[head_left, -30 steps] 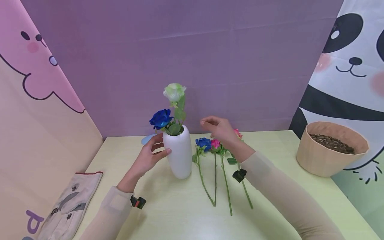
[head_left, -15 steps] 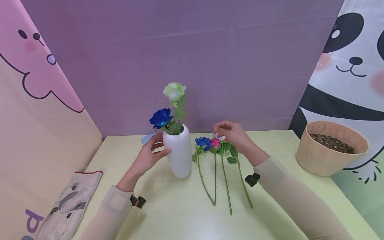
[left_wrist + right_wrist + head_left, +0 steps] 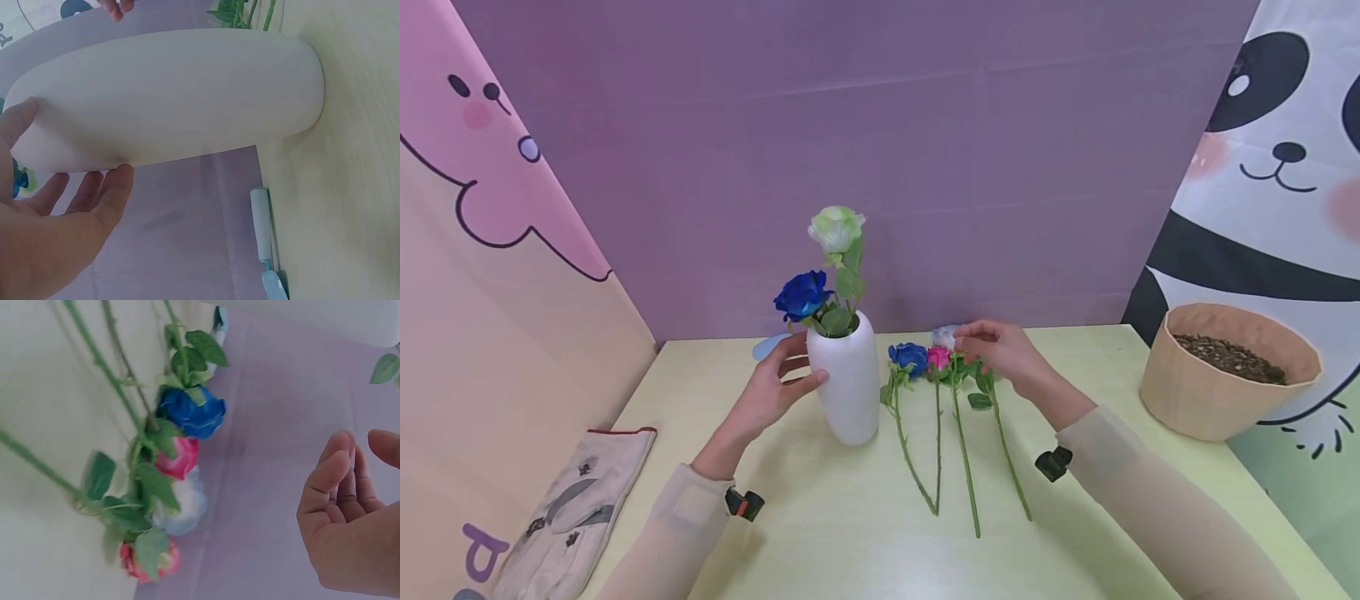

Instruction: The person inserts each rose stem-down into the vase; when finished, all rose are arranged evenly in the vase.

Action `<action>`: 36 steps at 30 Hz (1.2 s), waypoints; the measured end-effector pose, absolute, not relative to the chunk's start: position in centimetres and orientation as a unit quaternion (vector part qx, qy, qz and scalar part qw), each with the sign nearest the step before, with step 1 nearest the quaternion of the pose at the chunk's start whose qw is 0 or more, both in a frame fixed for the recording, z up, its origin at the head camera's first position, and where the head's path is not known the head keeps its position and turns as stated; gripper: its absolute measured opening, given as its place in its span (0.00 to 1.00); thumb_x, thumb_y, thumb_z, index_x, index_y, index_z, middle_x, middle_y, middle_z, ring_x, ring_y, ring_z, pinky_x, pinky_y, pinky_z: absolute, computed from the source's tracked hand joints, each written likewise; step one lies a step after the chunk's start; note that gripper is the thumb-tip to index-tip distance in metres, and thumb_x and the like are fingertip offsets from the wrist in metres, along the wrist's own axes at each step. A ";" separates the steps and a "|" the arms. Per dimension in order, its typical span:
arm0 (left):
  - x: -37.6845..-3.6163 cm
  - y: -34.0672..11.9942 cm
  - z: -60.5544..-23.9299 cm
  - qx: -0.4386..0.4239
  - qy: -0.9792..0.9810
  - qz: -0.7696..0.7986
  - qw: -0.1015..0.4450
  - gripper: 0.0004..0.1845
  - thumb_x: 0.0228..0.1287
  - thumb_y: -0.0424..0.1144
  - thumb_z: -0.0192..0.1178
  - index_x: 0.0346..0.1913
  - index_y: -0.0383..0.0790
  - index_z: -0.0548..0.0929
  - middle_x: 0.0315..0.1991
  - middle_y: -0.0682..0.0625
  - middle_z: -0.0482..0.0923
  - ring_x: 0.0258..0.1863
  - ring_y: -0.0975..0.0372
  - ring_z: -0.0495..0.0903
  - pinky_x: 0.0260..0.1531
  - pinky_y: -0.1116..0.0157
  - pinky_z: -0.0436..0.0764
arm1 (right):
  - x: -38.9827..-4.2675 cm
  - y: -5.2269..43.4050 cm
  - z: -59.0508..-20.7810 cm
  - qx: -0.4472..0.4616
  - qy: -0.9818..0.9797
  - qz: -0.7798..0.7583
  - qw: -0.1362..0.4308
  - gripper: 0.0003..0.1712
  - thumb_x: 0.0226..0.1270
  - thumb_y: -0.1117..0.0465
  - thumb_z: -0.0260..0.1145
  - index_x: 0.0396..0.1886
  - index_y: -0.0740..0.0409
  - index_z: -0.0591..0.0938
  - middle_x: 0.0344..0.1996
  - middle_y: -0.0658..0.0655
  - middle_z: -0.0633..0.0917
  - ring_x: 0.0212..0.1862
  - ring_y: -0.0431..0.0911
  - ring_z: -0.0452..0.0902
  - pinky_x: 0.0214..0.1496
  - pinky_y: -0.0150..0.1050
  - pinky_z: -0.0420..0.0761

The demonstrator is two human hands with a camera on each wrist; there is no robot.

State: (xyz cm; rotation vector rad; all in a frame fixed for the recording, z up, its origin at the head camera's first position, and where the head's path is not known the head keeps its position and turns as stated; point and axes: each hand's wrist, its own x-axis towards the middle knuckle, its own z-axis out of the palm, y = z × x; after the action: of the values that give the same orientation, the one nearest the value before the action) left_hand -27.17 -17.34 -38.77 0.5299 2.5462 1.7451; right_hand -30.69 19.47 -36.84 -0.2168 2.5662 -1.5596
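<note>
Cupping the white vase, left hand with thumb and fingers spread.

The left hand was curved around the vase. Right of the vase, the right hand hovered with loosely bent fingers.
</note>
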 end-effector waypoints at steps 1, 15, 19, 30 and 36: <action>-27.2 -17.3 -38.8 0.170 0.813 0.557 0.005 0.38 0.65 0.48 0.67 0.74 0.48 0.62 0.70 0.45 0.66 0.70 0.47 0.70 0.64 0.48 0.78 | -30.7 19.7 -37.0 -0.069 0.851 -0.516 0.067 0.20 0.75 0.50 0.60 0.58 0.56 0.79 0.52 0.60 0.84 0.44 0.48 0.80 0.37 0.38 0.80; -26.9 -17.4 -38.7 0.165 0.818 0.551 0.003 0.39 0.65 0.50 0.67 0.74 0.49 0.61 0.70 0.44 0.67 0.69 0.47 0.71 0.63 0.45 0.77 | -30.7 22.6 -40.2 -0.041 0.854 -0.510 0.092 0.24 0.76 0.50 0.59 0.63 0.59 0.77 0.51 0.60 0.85 0.44 0.46 0.81 0.42 0.41 0.81; -26.9 -17.3 -38.5 0.159 0.820 0.550 0.004 0.39 0.65 0.50 0.67 0.74 0.50 0.61 0.70 0.45 0.67 0.69 0.47 0.71 0.64 0.45 0.77 | -30.8 23.5 -41.1 -0.037 0.856 -0.507 0.093 0.24 0.77 0.50 0.57 0.63 0.60 0.77 0.54 0.63 0.84 0.48 0.52 0.82 0.42 0.43 0.81; -27.0 -17.3 -38.6 0.167 0.819 0.549 0.003 0.39 0.66 0.48 0.67 0.75 0.47 0.61 0.70 0.42 0.67 0.69 0.46 0.71 0.64 0.44 0.76 | -31.3 25.1 -44.0 -0.015 0.856 -0.504 0.114 0.25 0.78 0.50 0.55 0.64 0.63 0.76 0.56 0.66 0.82 0.52 0.56 0.81 0.46 0.45 0.83; -27.1 -17.3 -38.6 0.167 0.820 0.548 0.003 0.39 0.66 0.48 0.67 0.75 0.48 0.61 0.71 0.43 0.66 0.69 0.46 0.71 0.64 0.44 0.76 | -31.1 25.3 -45.0 0.001 0.856 -0.503 0.122 0.24 0.78 0.53 0.55 0.63 0.64 0.76 0.55 0.66 0.83 0.49 0.54 0.83 0.42 0.42 0.82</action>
State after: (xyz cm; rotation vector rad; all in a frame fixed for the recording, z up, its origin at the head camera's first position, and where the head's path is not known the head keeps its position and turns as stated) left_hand -27.07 -17.31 -38.63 0.5233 2.5709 1.7186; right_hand -31.07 25.30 -44.99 0.0033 2.4975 -1.4692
